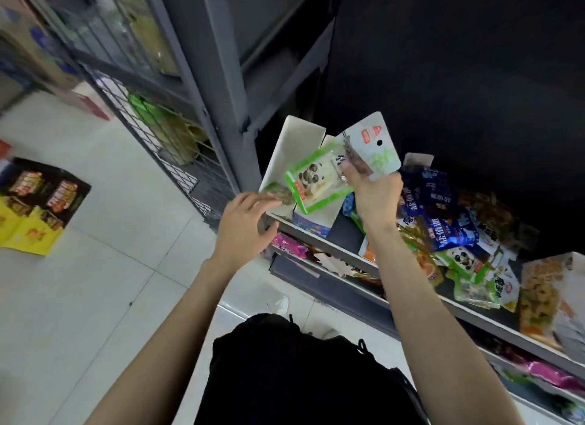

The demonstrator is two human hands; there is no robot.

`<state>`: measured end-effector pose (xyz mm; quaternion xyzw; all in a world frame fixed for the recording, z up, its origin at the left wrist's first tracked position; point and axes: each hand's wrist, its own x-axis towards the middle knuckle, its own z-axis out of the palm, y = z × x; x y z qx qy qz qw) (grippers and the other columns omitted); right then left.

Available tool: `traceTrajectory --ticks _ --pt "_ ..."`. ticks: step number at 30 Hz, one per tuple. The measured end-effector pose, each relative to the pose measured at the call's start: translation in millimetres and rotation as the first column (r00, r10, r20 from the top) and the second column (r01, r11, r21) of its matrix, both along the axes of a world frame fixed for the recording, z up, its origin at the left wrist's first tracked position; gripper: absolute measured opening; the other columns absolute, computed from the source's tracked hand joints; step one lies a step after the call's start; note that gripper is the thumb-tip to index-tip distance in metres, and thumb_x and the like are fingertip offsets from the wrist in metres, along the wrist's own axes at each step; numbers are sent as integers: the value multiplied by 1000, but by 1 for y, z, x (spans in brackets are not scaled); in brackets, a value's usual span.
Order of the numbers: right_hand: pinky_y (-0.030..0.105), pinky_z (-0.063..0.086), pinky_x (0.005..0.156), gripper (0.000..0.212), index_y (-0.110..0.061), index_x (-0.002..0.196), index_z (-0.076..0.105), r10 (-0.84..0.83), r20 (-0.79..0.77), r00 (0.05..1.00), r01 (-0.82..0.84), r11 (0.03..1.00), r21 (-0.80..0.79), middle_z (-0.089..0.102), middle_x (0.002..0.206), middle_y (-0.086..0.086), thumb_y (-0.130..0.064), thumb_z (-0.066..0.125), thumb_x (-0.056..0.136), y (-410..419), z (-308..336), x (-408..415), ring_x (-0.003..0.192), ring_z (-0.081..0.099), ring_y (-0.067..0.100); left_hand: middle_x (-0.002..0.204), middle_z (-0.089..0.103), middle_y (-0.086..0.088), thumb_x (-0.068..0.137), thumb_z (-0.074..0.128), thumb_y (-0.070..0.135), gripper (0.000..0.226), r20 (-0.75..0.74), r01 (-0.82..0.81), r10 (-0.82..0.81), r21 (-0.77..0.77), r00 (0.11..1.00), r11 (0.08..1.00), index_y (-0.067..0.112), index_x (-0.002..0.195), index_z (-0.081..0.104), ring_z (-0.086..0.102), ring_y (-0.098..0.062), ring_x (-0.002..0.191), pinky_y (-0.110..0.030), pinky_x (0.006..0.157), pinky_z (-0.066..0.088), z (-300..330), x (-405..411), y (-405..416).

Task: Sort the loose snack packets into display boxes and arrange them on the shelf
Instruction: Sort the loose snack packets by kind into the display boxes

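Observation:
My right hand (375, 193) is raised over the shelf, gripping a green-edged panda snack packet (316, 181) together with the white lid flap (376, 146) of an open display box (296, 146). The packet hangs tilted above the box's opening. My left hand (245, 225) rests at the box's near left corner, fingers curled on its rim beside a small greenish packet (280, 193). A pile of loose snack packets (452, 231), blue, green and orange, lies on the shelf (342, 250) to the right.
An orange-patterned display box (547, 295) stands at the shelf's right end. Pink packets (289, 245) sit on the lower shelf. A grey upright post (202, 86) and wire rack stand to the left. A black and yellow carton (38, 203) lies on the tiled floor.

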<state>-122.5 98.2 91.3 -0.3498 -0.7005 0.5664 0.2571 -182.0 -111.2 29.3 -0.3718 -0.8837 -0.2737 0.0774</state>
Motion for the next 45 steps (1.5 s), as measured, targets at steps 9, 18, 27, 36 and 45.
traceTrajectory --ticks 9,18,27,36,45 --pt "40 53 61 24 -4 109 66 191 198 961 -245 923 297 67 78 11 -18 61 92 -56 -48 -68 65 61 23 80 69 11 68 82 13 18 -10 32 -33 -110 999 993 28 75 75 60 -14 69 -18 57 45 -9 -38 -11" --pt "35 42 85 26 -21 100 74 349 446 824 -565 551 614 72 100 1 -4 63 83 -42 -87 -43 88 64 24 77 68 10 73 79 18 12 -53 74 -79 -89 995 993 28 79 76 60 -13 67 -23 47 48 -16 -47 -13" --pt "36 37 95 33 -18 114 67 465 497 732 -680 467 565 69 111 1 -5 56 86 -27 -83 -18 106 57 21 78 63 5 84 62 32 18 -108 34 -28 56 994 998 18 74 65 56 -13 72 -18 53 39 -2 -25 3" --pt "41 53 83 29 -6 111 67 -7 408 913 -290 692 661 67 108 13 1 60 83 87 -91 64 99 61 31 107 64 2 86 52 31 27 164 274 -253 -124 954 954 20 107 64 55 -20 102 -37 85 47 -4 15 112" --pt "36 51 90 52 -7 137 41 -37 819 572 -585 681 440 55 127 16 -10 60 89 132 -132 49 111 57 26 127 47 2 91 55 34 44 319 199 -80 -360 944 912 25 133 44 63 -18 98 -35 81 52 -30 23 143"
